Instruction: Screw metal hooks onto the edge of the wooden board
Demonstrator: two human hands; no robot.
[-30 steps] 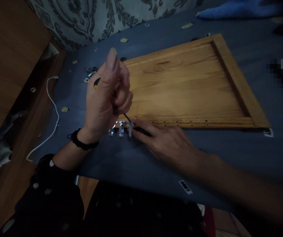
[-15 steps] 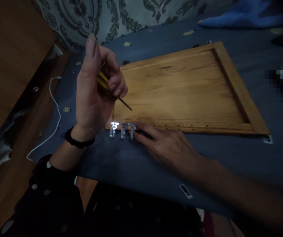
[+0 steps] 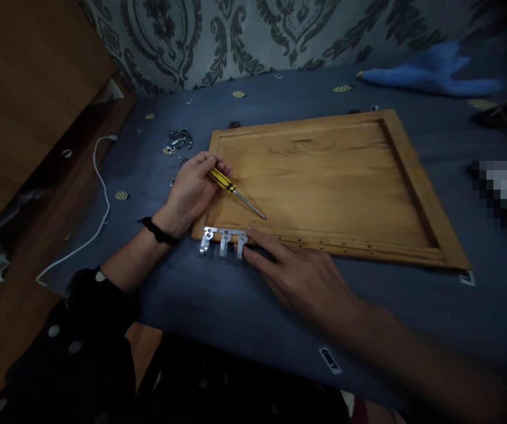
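Note:
A wooden framed panel [image 3: 324, 176] lies flat on a blue cloth. My left hand [image 3: 194, 188] rests at the panel's left end with its fingers closed on a yellow and black screwdriver [image 3: 231, 189], whose shaft lies across the wood. A silver hook rack [image 3: 223, 238] with three hooks sits on the panel's near left corner. My right hand [image 3: 300, 277] lies flat on the cloth with fingers stretched out, the fingertips touching the rack's right end and the panel's near edge. A row of small holes runs along that edge.
More metal hardware [image 3: 178, 140] lies on the cloth beyond the panel's left corner. A white cable [image 3: 100, 194] trails over the left edge onto a wooden surface [image 3: 23, 106]. A blue object [image 3: 430, 73] lies at the back right. Patterned wall behind.
My left hand has come down from in front of the camera to the panel's left end, laying the screwdriver on the wood. The right hand stays by the rack. The view tilted up.

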